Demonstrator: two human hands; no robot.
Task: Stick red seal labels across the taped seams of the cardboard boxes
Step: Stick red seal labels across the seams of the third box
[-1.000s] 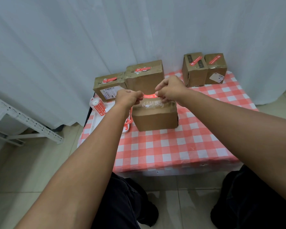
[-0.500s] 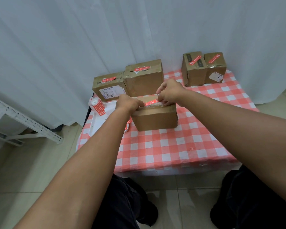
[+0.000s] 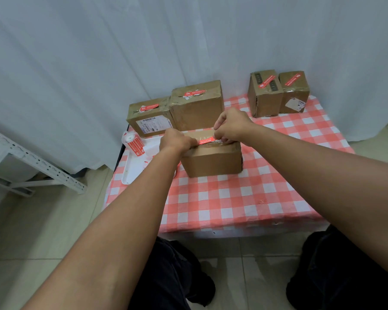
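- red label [image 3: 207, 139]: narrow strip with pale print, lying across the glossy taped seam on top of the near box [image 3: 212, 161]. only its middle shows; both ends sit under fingers.
- near box: plain brown cardboard, standing on the checked cloth [image 3: 233, 202] near the table centre. its top is largely covered by the two hands.
- left hand [image 3: 176, 142]: fingers curled down, pressing on the label's 9 o'clock end at the box's top edge. whether it pinches the strip or only presses it cannot be told.
- right hand [image 3: 232, 126]: fingertips bunched on the label's 3 o'clock end; the grip itself is hidden by the knuckles.
- two boxes [image 3: 196, 106] at 12 o'clock of the near box, and two smaller boxes [image 3: 278, 92] at 2 o'clock, each carry a red label on top.
- label roll [image 3: 133, 143] rests on a white tray [image 3: 133, 171] at 9 o'clock; the left forearm covers the tray's right part.
- print on all labels is too small to read.
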